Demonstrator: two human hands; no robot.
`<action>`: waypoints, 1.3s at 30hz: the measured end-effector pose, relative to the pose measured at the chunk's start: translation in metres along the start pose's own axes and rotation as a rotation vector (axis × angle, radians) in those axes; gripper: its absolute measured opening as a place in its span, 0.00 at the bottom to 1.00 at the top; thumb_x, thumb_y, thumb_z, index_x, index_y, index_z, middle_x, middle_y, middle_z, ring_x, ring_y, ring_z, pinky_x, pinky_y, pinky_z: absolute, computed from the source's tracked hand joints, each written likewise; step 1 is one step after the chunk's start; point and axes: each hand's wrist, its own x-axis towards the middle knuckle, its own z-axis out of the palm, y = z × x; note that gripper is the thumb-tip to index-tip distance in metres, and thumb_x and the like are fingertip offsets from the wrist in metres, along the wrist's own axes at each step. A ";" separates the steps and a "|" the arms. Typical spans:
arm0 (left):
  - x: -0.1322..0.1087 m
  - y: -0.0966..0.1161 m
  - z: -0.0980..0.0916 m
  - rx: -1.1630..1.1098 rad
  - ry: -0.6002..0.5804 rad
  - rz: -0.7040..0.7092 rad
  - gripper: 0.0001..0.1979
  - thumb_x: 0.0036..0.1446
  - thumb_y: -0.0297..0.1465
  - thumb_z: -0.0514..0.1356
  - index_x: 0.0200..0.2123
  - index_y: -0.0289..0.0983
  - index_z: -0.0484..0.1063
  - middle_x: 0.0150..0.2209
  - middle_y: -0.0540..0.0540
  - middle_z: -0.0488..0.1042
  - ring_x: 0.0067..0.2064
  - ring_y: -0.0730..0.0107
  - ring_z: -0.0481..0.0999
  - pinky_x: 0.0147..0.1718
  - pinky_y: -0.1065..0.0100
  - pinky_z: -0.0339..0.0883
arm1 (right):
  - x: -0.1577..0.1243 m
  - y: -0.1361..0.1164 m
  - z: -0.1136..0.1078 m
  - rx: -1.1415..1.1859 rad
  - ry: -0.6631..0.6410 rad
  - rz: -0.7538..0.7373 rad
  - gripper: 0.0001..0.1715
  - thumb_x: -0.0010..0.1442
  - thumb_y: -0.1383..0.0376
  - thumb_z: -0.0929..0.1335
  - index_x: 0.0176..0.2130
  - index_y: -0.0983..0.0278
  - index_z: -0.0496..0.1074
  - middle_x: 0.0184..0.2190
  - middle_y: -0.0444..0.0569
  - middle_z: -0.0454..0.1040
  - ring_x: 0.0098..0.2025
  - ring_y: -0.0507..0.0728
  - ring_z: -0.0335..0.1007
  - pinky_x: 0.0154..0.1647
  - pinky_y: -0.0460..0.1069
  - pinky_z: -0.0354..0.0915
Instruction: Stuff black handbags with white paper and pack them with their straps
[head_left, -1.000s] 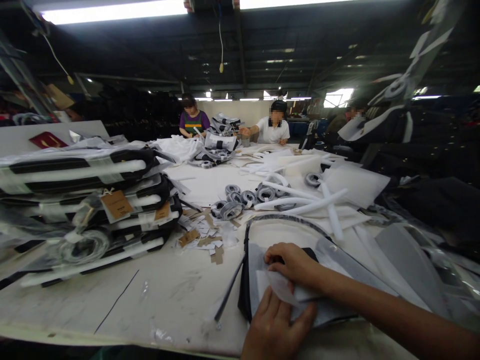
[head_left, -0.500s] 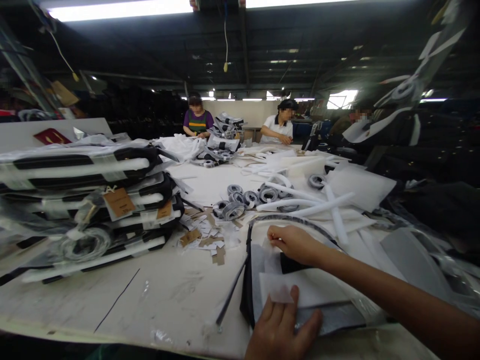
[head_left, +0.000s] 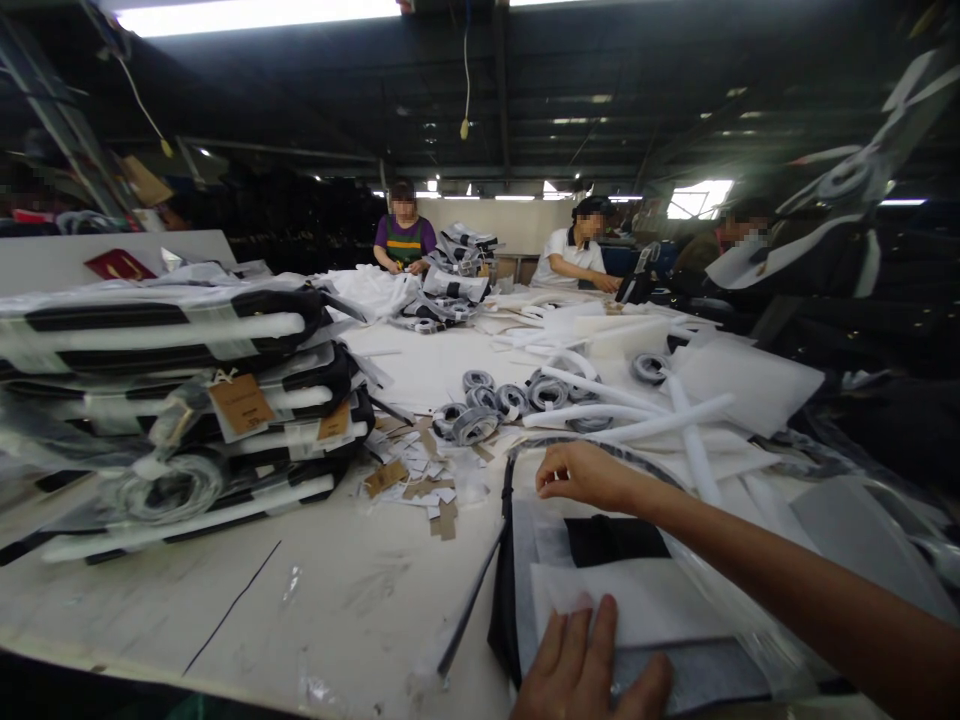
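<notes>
A black bag (head_left: 504, 610) lies flat at the front right of the table, covered with translucent white wrapping. My left hand (head_left: 589, 655) rests on a white foam sheet (head_left: 637, 595) over the bag, fingers stretched out and thumb apart. Above the bag's upper part, my right hand (head_left: 581, 473) is closed, its fingertips curled together near the dark wrapped handle (head_left: 517, 460). Whether anything thin sits between those fingertips, I cannot make out. Between the hands a black patch of the bag (head_left: 619, 540) shows through. A dark strap (head_left: 472, 600) trails off its left side.
Wrapped black bags (head_left: 172, 330) are stacked at left, with a brown tag (head_left: 241, 405). Coiled wrapped straps (head_left: 476, 425), paper scraps (head_left: 416, 475) and white foam rods (head_left: 660, 418) lie beyond my hands. Two people (head_left: 405, 240) work across the table; another is partly visible at right.
My right hand's fingers have come away from the wrapping, and more of the black patch shows. My left hand stays spread on the foam sheet. The view has shifted slightly left.
</notes>
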 end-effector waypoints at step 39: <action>0.000 0.005 0.006 -0.022 0.045 -0.085 0.08 0.63 0.38 0.61 0.43 0.56 0.78 0.41 0.52 0.83 0.42 0.65 0.84 0.50 0.64 0.74 | 0.038 0.029 0.003 0.171 -0.048 0.115 0.10 0.56 0.60 0.70 0.35 0.65 0.77 0.26 0.45 0.77 0.27 0.54 0.72 0.30 0.46 0.65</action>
